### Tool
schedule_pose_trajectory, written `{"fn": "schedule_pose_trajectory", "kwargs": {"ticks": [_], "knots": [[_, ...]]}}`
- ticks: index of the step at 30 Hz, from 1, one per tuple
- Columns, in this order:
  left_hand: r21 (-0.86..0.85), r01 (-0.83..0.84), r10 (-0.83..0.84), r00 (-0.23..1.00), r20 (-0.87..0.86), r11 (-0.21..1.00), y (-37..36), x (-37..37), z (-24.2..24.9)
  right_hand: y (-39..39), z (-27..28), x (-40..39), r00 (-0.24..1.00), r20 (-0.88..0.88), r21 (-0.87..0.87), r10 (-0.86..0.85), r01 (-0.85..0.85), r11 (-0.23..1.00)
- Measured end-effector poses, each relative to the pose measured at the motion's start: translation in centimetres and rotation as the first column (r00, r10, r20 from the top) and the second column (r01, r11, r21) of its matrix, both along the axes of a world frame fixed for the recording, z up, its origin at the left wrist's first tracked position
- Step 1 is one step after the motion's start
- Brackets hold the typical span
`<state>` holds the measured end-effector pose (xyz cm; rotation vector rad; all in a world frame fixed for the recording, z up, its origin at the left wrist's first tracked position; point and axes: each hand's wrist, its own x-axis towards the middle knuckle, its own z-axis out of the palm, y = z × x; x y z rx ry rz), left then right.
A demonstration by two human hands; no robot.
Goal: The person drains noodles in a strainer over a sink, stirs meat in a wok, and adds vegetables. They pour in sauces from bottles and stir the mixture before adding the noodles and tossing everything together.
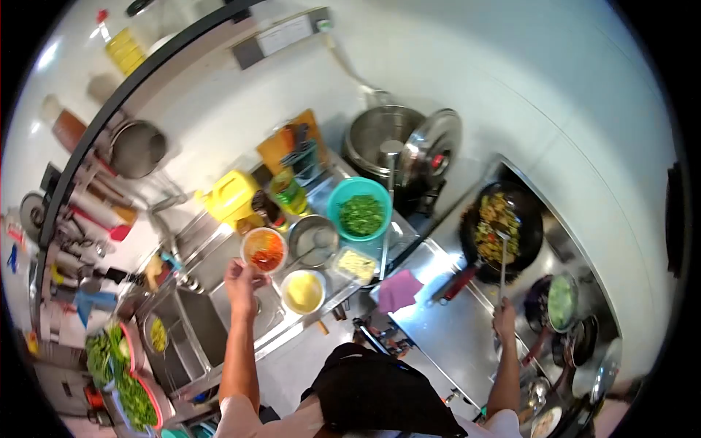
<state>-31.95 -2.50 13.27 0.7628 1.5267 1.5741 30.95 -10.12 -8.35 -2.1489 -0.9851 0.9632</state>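
Note:
My right hand (pixel 504 321) is wrapped around the handle of a metal spatula (pixel 504 266). The spatula's blade rests among chopped yellow-green and brown food (pixel 496 228) in a black wok (pixel 535 226) on the right. On the left, my left hand (pixel 242 285) has its fingers curled at the near rim of a white bowl (pixel 245 252) of shredded orange-red vegetable. I cannot tell what, if anything, those fingers pinch. Close to that hand stand a white bowl of yellow mixture (pixel 303 292) and a metal bowl (pixel 314 241) with a spoon in it.
A teal bowl of chopped greens (pixel 361 215) and a container of pale pieces (pixel 355 264) stand on the counter. A purple cloth (pixel 399 290) lies on the steel worktop (pixel 438 321). Beyond are a large pot (pixel 383 135), its lid (pixel 432 146) and a sink (pixel 201 321).

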Motion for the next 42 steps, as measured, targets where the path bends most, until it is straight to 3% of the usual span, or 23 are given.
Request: {"fn": "schedule_pose_trajectory", "kwargs": {"ticks": [1,2,5,8,12,15,18,19,20,21,22,24,26,27,30,32,33,34,35,36,39,40,42], "knots": [[0.005,-0.082,0.082,0.996,-0.028,0.997,-0.4,-2.9,-0.4,-0.1,4.5,-1.7,0.996,0.079,-0.029,0.042,-0.040,0.999],[0.013,-0.148,0.148,0.988,-0.048,0.989,-0.4,-5.5,-1.3,-0.8,-0.1,1.7,0.910,0.379,0.044,0.168,-0.199,0.979],[-0.096,-0.287,0.272,0.951,-0.147,0.953,-0.5,-11.7,-6.7,-2.4,7.2,0.3,0.868,0.457,-0.047,0.196,-0.197,0.979],[-0.189,-0.293,0.299,0.954,0.000,0.937,0.3,-12.5,-12.5,-2.2,13.4,-3.6,0.739,0.604,-0.176,0.297,-0.239,0.955],[-0.256,-0.111,0.148,0.981,0.127,0.960,1.2,-14.3,-21.8,2.6,8.0,-4.0,0.792,0.591,-0.069,0.151,-0.137,0.988],[-0.317,-0.128,0.202,0.956,0.213,0.940,2.4,-12.0,-23.8,4.7,7.8,-4.7,0.832,0.555,0.035,-0.022,0.003,0.999],[-0.279,-0.021,0.107,0.949,0.295,0.960,3.2,-12.2,-27.2,4.0,8.0,-4.9,0.787,0.604,-0.048,0.128,-0.124,0.991],[-0.337,0.080,0.029,0.951,0.309,0.938,3.2,-12.4,-27.3,2.7,8.1,-4.4,0.722,0.650,-0.148,0.237,-0.186,0.971],[-0.396,0.164,-0.030,0.946,0.323,0.904,3.1,-12.5,-26.8,1.4,8.7,-4.1,0.704,0.671,-0.041,0.232,-0.278,0.960],[-0.457,0.112,0.006,0.969,0.249,0.883,2.6,-11.7,-24.6,0.7,9.0,-3.7,0.704,0.677,-0.051,0.217,-0.249,0.967],[-0.517,0.062,0.034,0.984,0.175,0.854,2.4,-10.8,-22.0,1.4,12.4,-5.9,0.820,0.559,-0.100,0.123,-0.080,0.992],[-0.399,-0.151,-0.027,0.914,-0.406,0.905,3.7,-12.0,-22.7,3.6,11.5,-4.9,0.810,0.563,-0.180,0.165,-0.075,0.981],[-0.145,-0.170,0.055,0.813,-0.580,0.975,6.8,-14.2,-24.1,5.8,8.9,-4.1,0.825,0.558,-0.055,0.089,-0.069,0.996],[-0.069,-0.143,0.090,0.864,-0.495,0.987,8.6,-13.8,-22.7,7.0,7.0,-3.4,0.836,0.549,0.072,0.002,-0.051,0.996],[0.231,-0.174,0.260,0.868,-0.423,0.957,13.4,-12.8,-22.2,7.8,8.9,-5.9,0.973,0.224,-0.070,-0.052,0.070,0.995],[0.201,-0.142,0.233,0.796,-0.558,0.969,15.0,-12.3,-20.3,4.9,9.8,-3.7,0.725,0.633,-0.061,0.271,-0.302,0.951],[0.263,-0.209,0.280,0.921,-0.272,0.942,16.0,-12.9,-22.7,3.2,13.1,-4.3,0.759,0.566,-0.177,0.322,-0.269,0.947],[0.263,-0.198,0.247,0.954,-0.171,0.944,16.9,-14.2,-24.9,2.3,16.5,-6.1,0.799,0.483,-0.286,0.357,-0.242,0.927],[0.098,-0.243,0.260,0.934,-0.244,0.965,17.4,-15.7,-26.4,1.3,17.4,-6.9,0.760,0.533,-0.293,0.372,-0.246,0.924],[0.228,-0.227,0.313,0.814,-0.489,0.947,17.3,-15.9,-26.4,1.1,17.8,-7.6,0.715,0.575,-0.301,0.398,-0.268,0.915],[0.369,-0.203,0.343,0.864,-0.369,0.907,16.2,-14.7,-23.5,2.9,15.3,-8.3,0.790,0.571,-0.218,0.224,-0.117,0.969],[0.146,-0.344,0.366,0.762,-0.534,0.928,14.9,-13.8,-21.0,3.7,12.6,-7.1,0.806,0.569,-0.189,0.164,-0.066,0.980],[0.304,-0.259,0.386,0.772,-0.506,0.917,13.9,-13.4,-18.8,5.3,10.8,-6.6,0.826,0.563,-0.056,-0.023,0.066,0.996]]}}
